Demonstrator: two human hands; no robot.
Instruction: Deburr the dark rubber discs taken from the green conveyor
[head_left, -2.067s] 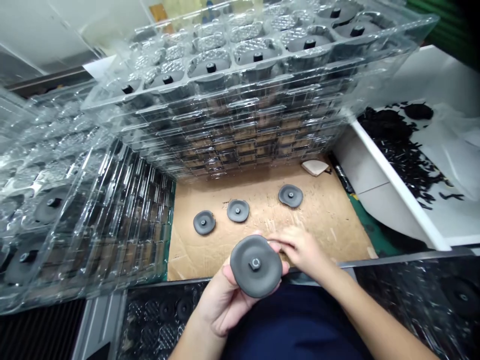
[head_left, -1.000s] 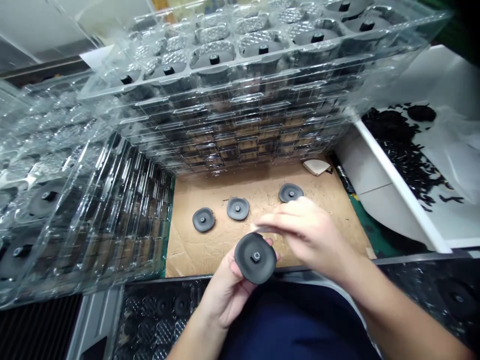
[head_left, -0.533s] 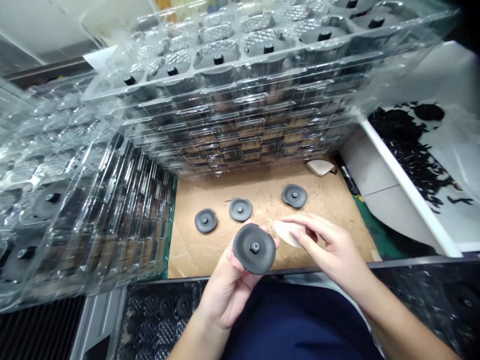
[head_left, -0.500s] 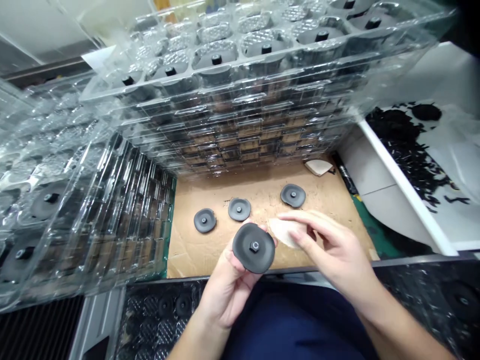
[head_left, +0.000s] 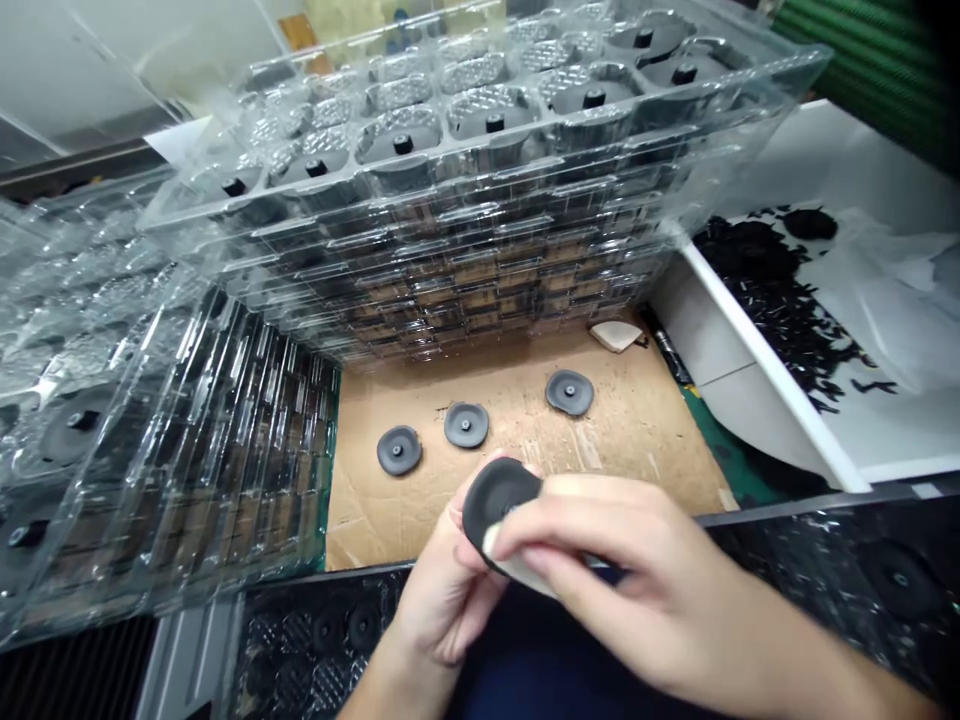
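My left hand (head_left: 444, 585) grips a black rounded disc (head_left: 491, 495) by its edge, dished face up, low over the near side of the cardboard. In my right hand (head_left: 637, 570) a white pad (head_left: 529, 574) is pinched, its tip against the disc's face; my fingers cover most of it and the disc's centre stub. Beyond my hands, three similar discs lie apart on the cardboard: a left disc (head_left: 388, 462), a middle disc (head_left: 456, 438) and a right disc (head_left: 556, 402).
Stacked clear plastic trays (head_left: 465, 210) rise behind the cardboard (head_left: 622, 450), and more trays (head_left: 187, 430) stand at left. Another white pad (head_left: 616, 335) lies at the back right, near a black marker-like stick (head_left: 667, 345). A white bin (head_left: 772, 360) at right holds black scraps (head_left: 765, 280).
My right hand has moved left and down, bringing the white pad from beside the disc onto its face. The view has shifted slightly.
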